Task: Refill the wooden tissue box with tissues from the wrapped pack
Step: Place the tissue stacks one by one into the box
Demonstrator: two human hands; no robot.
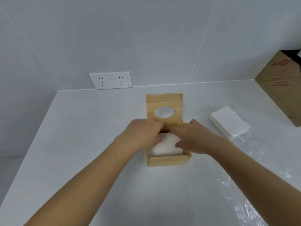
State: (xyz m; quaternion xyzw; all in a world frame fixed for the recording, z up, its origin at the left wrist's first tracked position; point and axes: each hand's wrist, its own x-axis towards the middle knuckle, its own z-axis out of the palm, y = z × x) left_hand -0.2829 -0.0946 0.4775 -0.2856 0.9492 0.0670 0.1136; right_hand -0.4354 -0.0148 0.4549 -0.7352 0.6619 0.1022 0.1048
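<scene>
The wooden tissue box (169, 160) stands on the white counter with its lid (164, 101) tipped up at the back; the lid has an oval hole. A white stack of tissues (164, 148) lies inside the box. My left hand (143, 134) and my right hand (193, 137) both rest on the far part of that stack, fingers curled down over it and nearly meeting. To the right lies the wrapped pack (229, 123), a white block of tissues in clear plastic.
A brown cardboard box (283, 85) stands at the right edge behind the pack. Crinkled clear plastic film (254, 206) spreads over the counter's right side. A double wall socket (112, 82) sits on the back wall, left of the box.
</scene>
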